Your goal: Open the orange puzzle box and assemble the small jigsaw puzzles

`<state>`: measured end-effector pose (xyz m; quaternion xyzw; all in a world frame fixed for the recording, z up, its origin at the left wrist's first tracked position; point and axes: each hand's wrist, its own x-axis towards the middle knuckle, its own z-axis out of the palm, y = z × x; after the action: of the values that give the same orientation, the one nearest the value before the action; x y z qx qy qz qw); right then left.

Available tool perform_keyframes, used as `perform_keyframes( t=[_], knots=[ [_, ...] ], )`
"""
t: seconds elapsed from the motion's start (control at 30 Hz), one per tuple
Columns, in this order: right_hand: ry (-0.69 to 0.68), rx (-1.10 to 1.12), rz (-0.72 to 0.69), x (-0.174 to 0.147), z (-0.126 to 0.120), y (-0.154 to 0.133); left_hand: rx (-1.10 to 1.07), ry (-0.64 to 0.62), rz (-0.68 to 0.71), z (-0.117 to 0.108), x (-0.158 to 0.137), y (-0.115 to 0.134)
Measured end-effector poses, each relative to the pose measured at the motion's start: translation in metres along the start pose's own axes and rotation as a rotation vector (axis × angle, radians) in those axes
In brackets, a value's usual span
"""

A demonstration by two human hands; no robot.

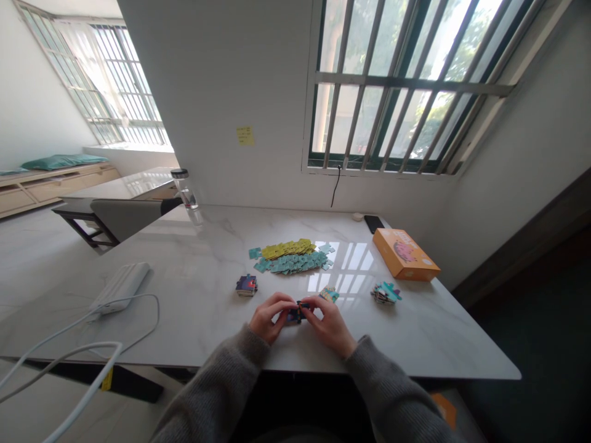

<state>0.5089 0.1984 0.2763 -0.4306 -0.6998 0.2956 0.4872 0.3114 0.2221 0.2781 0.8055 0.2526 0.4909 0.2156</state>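
Observation:
Near the front edge of the table, my left hand (268,317) and my right hand (331,324) meet over dark jigsaw puzzle pieces (298,312). The fingers of each hand are closed on the pieces, which they partly hide; how many there are I cannot tell. Just beyond my right hand lies a yellow-and-teal puzzle piece (329,294). A small stack of dark puzzle pieces (246,285) sits to the left of my left hand. Farther right stands another stack (386,292) with a teal piece on top.
Behind my hands spread rows of yellow pieces (289,248) and teal pieces (295,263). An orange box (406,253) and a black phone (373,224) lie at the right. A white power strip (122,286) with cables is at the left; a clear bottle (185,189) stands at the back.

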Motion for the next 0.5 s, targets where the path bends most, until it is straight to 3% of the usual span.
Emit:
perform_keyframes(
  t=[0.2, 0.37, 0.5],
  knots=[
    [0.040, 0.171, 0.128, 0.001, -0.003, 0.000, 0.024, 0.038, -0.058, 0.003, -0.001, -0.002],
    [-0.057, -0.055, 0.075, 0.000, -0.003, -0.008, 0.053, 0.086, -0.134, 0.002, -0.002, -0.004],
    [-0.056, -0.091, 0.086, 0.000, -0.003, -0.006, 0.123, 0.080, -0.049, 0.000, -0.001, -0.004]
  ],
)
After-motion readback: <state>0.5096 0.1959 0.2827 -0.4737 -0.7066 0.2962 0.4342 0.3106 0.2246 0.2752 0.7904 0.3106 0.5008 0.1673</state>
